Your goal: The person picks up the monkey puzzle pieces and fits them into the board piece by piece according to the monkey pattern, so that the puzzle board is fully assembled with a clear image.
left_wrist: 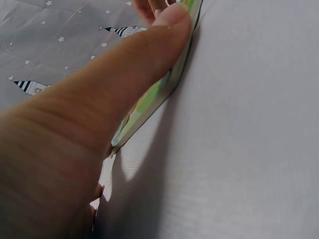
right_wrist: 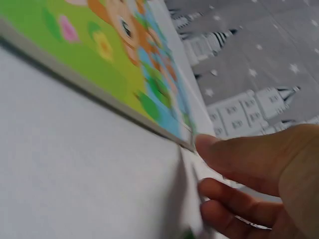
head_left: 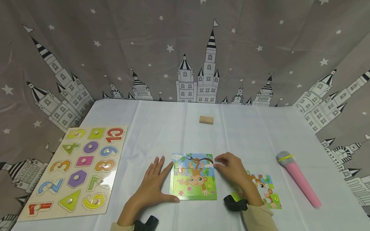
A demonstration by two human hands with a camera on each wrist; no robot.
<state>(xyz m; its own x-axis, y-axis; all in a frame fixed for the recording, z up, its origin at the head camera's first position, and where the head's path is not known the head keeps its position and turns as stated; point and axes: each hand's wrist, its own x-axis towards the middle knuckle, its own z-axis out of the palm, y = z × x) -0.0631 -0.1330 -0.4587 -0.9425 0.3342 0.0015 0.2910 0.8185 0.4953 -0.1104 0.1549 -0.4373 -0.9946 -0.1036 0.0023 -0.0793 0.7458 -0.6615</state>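
A square monkey jigsaw puzzle [head_left: 193, 179] lies flat on the white cloth, its picture showing a monkey hanging over green grass. Along its left side my left hand [head_left: 154, 183] is spread, the index fingertip at the upper left edge and the thumb at the lower left corner. In the left wrist view the thumb [left_wrist: 124, 64] lies along the puzzle's rim. My right hand [head_left: 232, 166] pinches the puzzle's right edge near the top with thumb and index finger. The right wrist view has the thumb [right_wrist: 239, 154] against the corner, the lower fingers curled beneath.
A second animal puzzle [head_left: 267, 189] lies partly under my right forearm. Further right is a pink toy microphone [head_left: 302, 179]. A wooden board of number and shape pieces [head_left: 111, 191] covers the left side. Behind the puzzle lies a small wooden block [head_left: 206, 120], before a castle-print curtain [head_left: 130, 41].
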